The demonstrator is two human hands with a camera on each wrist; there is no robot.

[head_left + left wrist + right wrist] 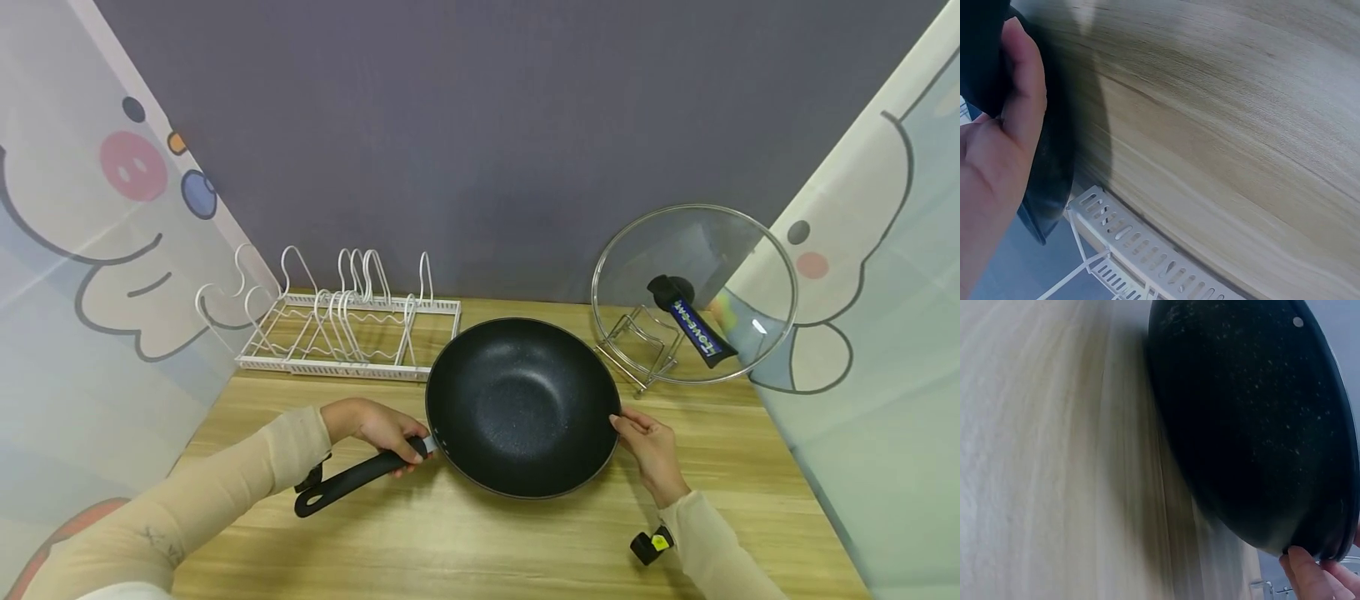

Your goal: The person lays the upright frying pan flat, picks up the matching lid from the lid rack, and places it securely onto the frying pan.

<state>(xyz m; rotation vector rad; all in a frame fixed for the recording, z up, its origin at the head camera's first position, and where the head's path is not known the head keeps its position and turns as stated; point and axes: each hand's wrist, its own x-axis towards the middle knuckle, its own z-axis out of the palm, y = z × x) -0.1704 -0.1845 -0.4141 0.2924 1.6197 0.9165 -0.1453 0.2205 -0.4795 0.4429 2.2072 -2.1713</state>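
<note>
A black wok (525,408) with a speckled dark inside is held above the wooden table, its open side toward the head camera. My left hand (378,427) grips its black handle (352,479) close to where it joins the pan. On the opposite side, my right hand (651,446) pinches the rim between thumb and fingers. In the right wrist view, the wok's speckled outer side (1260,425) shows, with my fingertips at its rim. The left wrist view has my thumb lying along the handle, while the rest of my fingers are mostly hidden.
A white wire rack (375,371) with upright loops stands at the back left, close behind the wok. At the back right, a glass lid (705,250) with a black and blue handle leans in a small metal stand (637,379). A grey wall (480,150) closes the back.
</note>
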